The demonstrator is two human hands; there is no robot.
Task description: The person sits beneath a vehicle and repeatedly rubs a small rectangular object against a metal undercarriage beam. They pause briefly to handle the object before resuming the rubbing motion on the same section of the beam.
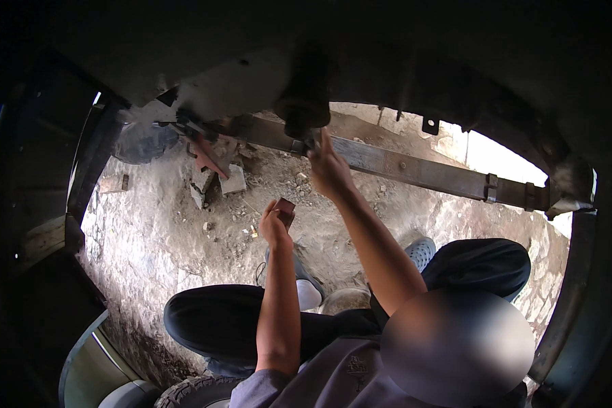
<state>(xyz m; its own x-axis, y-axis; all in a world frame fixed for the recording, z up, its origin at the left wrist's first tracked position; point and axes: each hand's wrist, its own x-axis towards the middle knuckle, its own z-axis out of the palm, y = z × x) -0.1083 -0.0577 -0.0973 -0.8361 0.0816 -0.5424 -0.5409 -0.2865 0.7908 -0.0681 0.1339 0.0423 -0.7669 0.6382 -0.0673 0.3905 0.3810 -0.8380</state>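
Note:
My left hand (275, 226) is closed around a small reddish-brown flat block (286, 206), raised above the dirt floor. My right hand (330, 171) reaches higher, up to the lower end of a dark rounded part (306, 102) that hangs from the vehicle's underside. Its fingers are closed there, one of them pointing up along the part. What they grip is too dark to make out. Just behind the right hand runs a long metal bar (401, 165) with clamps around it, sloping down to the right.
A red metal stand (209, 158) and broken grey blocks (233, 179) stand at the back left. A brick (113, 183) lies farther left. Dark bodywork arches overhead and down both sides. A tyre (200, 393) shows at the lower edge, below my bent knees.

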